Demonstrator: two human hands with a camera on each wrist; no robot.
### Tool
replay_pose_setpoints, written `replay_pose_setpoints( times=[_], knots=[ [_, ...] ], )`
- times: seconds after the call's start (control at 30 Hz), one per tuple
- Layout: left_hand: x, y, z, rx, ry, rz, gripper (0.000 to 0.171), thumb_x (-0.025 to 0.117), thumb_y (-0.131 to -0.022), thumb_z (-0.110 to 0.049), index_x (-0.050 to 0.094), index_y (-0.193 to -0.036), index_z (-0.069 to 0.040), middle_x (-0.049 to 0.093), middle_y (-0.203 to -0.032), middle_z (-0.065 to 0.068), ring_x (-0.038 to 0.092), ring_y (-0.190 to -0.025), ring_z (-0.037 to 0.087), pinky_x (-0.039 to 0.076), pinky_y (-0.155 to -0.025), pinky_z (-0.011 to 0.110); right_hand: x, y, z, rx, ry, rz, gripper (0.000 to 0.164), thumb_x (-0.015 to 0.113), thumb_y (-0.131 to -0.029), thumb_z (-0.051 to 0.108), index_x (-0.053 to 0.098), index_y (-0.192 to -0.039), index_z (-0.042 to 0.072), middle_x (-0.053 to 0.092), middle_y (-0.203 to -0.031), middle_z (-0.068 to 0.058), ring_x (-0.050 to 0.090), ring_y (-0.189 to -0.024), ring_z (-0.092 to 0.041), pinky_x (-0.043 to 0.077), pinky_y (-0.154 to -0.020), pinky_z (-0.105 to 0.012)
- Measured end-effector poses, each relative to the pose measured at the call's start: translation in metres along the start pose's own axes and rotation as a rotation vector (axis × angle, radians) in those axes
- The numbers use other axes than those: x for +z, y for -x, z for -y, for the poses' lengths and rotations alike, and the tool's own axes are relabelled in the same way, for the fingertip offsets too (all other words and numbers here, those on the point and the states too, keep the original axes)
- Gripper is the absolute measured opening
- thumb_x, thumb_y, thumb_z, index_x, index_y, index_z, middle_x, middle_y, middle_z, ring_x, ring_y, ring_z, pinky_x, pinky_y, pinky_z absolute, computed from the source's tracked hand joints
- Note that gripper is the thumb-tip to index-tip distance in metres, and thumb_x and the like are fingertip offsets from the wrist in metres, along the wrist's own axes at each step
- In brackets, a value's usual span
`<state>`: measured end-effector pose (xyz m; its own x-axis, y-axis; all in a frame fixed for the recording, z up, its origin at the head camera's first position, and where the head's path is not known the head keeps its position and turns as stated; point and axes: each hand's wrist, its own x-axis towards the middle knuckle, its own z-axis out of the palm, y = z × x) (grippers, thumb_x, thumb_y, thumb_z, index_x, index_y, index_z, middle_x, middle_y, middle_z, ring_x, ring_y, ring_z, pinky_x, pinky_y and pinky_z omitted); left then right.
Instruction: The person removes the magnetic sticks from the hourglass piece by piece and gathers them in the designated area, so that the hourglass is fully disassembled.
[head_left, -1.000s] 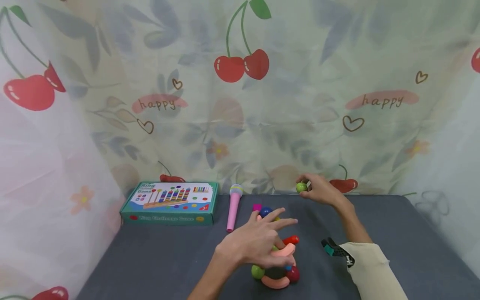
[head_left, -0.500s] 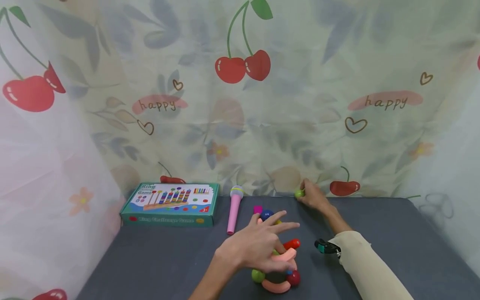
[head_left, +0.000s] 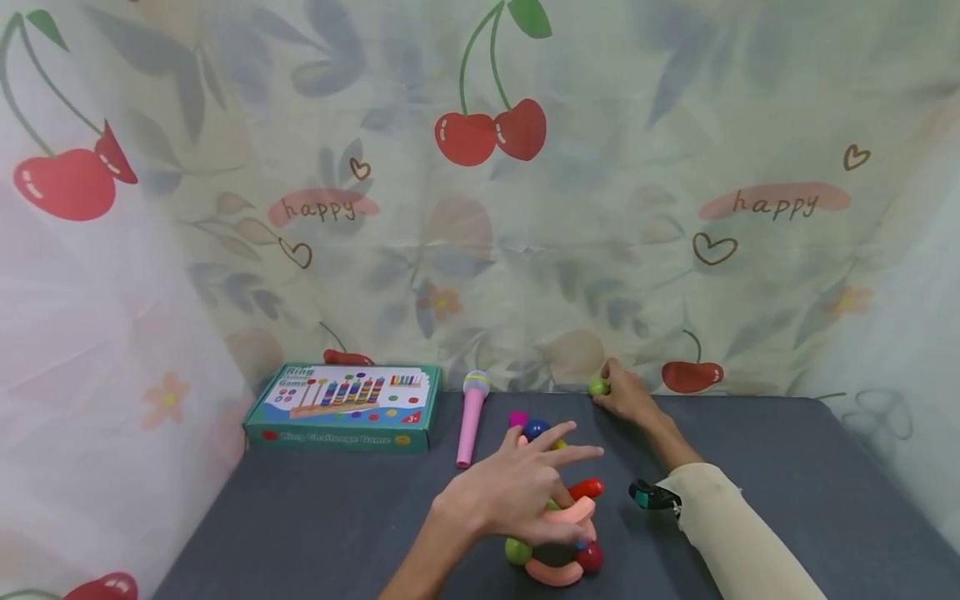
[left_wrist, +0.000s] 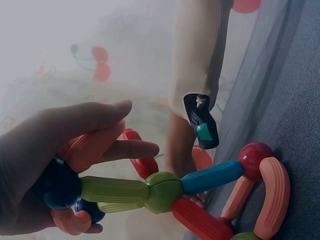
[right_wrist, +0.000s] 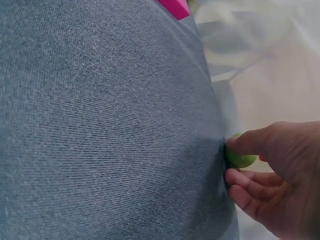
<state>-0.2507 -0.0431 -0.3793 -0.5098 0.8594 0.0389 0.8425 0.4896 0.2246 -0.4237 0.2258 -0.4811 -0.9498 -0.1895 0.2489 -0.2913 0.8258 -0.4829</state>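
The right hand [head_left: 632, 397] pinches a smooth green ball [head_left: 597, 387] at the gray tabletop's [head_left: 780, 475] far edge, the printed backdrop [head_left: 525, 275] just beyond; tabletop stretches rightward. Nearer the person, the left hand [head_left: 517, 490] grips a ribbed, multicolored stick-and-ball toy [left_wrist: 165, 192].

Lime-green ball [head_left: 597, 387], peach rod [head_left: 576, 510], pink microphone [head_left: 470, 422], teal box [head_left: 341, 438], dark grey tabletop [head_left: 337, 508], cherry-patterned backdrop [head_left: 525, 221]
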Motion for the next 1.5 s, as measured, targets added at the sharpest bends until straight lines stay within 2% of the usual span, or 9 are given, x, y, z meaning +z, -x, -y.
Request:
replay_pose_setpoints(
  times=[0.27,0.47,0.53,0.67,0.8,0.97,1.07,1.2,1.5],
  knots=[
    [0.0,-0.002,0.001,-0.002,0.008,0.004,0.034,0.062,-0.1,-0.059,0.081,-0.115,-0.036,0.036,-0.169,-0.017,0.02,-0.163,0.024,0.037,-0.111,0.076,-0.022,0.006,0.018,0.014,0.068,0.041,0.054,0.081,-0.085,0.003,0.047,-0.124,-0.01,0.059,-0.109,-0.029,0.061,-0.092,-0.039,0.054,-0.082,-0.054],
    [-0.001,-0.003,0.002,-0.003,0.01,0.022,0.037,0.06,-0.1,-0.061,0.081,-0.117,-0.035,0.036,-0.169,-0.014,0.02,-0.164,0.025,0.037,-0.111,0.077,-0.047,0.021,0.048,-0.164,0.128,0.061,0.038,0.082,-0.085,0.002,0.058,-0.114,-0.004,0.062,-0.108,-0.024,0.062,-0.094,-0.035,0.057,-0.082,-0.05],
    [-0.001,-0.003,0.002,0.001,0.017,0.027,0.037,0.06,-0.1,-0.061,0.081,-0.117,-0.035,0.036,-0.169,-0.013,0.019,-0.164,0.026,0.037,-0.11,0.077,-0.053,0.029,0.058,-0.266,0.074,0.131,0.03,0.08,-0.085,0.002,0.062,-0.109,-0.001,0.066,-0.104,-0.02,0.065,-0.092,-0.032,0.058,-0.08,-0.046],
    [-0.002,-0.001,0.002,0.003,0.009,0.03,0.038,0.059,-0.1,-0.063,0.08,-0.117,-0.036,0.037,-0.169,-0.012,0.019,-0.164,0.026,0.039,-0.11,0.074,-0.062,0.045,0.074,-0.393,-0.138,0.382,0.022,0.074,-0.092,0.004,0.066,-0.112,0.003,0.071,-0.108,-0.013,0.071,-0.096,-0.029,0.062,-0.083,-0.038],
    [-0.003,-0.001,0.001,-0.007,0.005,0.037,0.039,0.058,-0.099,-0.064,0.08,-0.118,-0.037,0.038,-0.169,-0.012,0.017,-0.165,0.024,0.04,-0.11,0.07,-0.064,0.058,0.083,-0.425,-0.241,0.583,0.026,0.072,-0.098,0.014,0.066,-0.123,0.01,0.071,-0.118,-0.008,0.072,-0.105,-0.026,0.061,-0.086,-0.032],
    [-0.004,-0.002,0.001,-0.005,-0.009,0.046,0.039,0.06,-0.099,-0.064,0.08,-0.117,-0.036,0.044,-0.165,-0.009,0.023,-0.162,0.017,0.039,-0.112,0.071,-0.061,0.071,0.083,-0.443,-0.304,0.71,0.042,0.069,-0.099,0.012,0.059,-0.14,0.01,0.068,-0.132,-0.01,0.07,-0.112,-0.024,0.059,-0.092,-0.031],
    [-0.003,-0.003,0.0,0.014,-0.03,0.038,0.038,0.06,-0.099,-0.064,0.082,-0.113,-0.036,0.048,-0.16,-0.009,0.031,-0.156,0.01,0.038,-0.112,0.071,-0.058,0.078,0.08,-0.438,-0.348,0.714,0.049,0.065,-0.1,0.007,0.054,-0.147,0.005,0.066,-0.138,-0.014,0.07,-0.111,-0.026,0.058,-0.095,-0.029],
    [-0.002,-0.003,-0.001,0.028,-0.043,0.031,0.038,0.06,-0.098,-0.064,0.083,-0.11,-0.036,0.05,-0.156,-0.009,0.035,-0.151,0.008,0.036,-0.114,0.071,-0.054,0.084,0.078,-0.448,-0.391,0.665,0.042,0.062,-0.105,0.012,0.056,-0.146,0.007,0.069,-0.133,-0.013,0.071,-0.105,-0.019,0.059,-0.092,-0.03],
    [-0.004,-0.001,-0.001,0.0,0.0,0.028,0.04,0.061,-0.098,-0.064,0.082,-0.113,-0.034,0.047,-0.161,-0.006,0.028,-0.159,0.014,0.039,-0.111,0.063,-0.055,0.092,0.077,-0.467,-0.389,0.534,0.007,0.063,-0.105,0.02,0.063,-0.109,0.014,0.076,-0.104,-0.011,0.074,-0.091,-0.013,0.06,-0.08,-0.03]
  ],
)
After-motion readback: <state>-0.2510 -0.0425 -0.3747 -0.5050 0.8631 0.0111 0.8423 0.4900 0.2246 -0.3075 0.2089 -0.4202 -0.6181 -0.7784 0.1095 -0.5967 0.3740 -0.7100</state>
